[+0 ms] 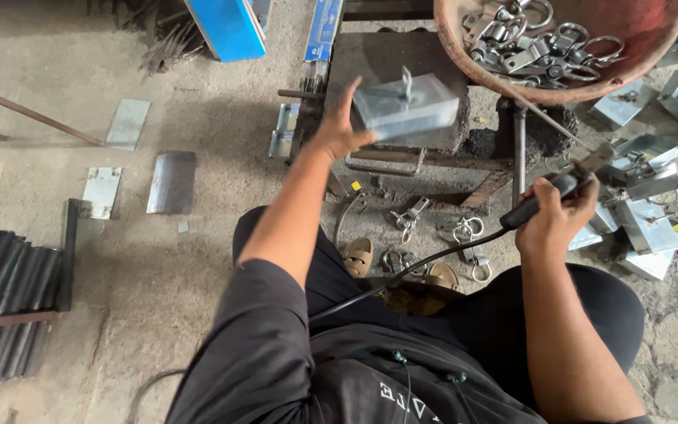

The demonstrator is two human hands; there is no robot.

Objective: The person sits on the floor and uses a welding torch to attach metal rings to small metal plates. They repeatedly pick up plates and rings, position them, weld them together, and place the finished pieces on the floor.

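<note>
My left hand [337,126] grips a folded sheet-metal bracket [408,106] with a small ring fitting on top, held just above a dark metal work block [386,59]; the bracket is blurred. My right hand [553,216] is closed around the black handle of a welding electrode holder [547,196], its thin rod [547,118] slanting up toward the block. A black cable [410,271] runs from the handle down across my lap.
A rusty round pan [465,55] at top right holds several metal ring clasps [539,47]. Finished brackets [645,196] pile at right. Loose clasps [465,232] lie by my sandalled feet. Flat metal plates [172,182] lie on the floor at left, dark pipes [1,298] at far left.
</note>
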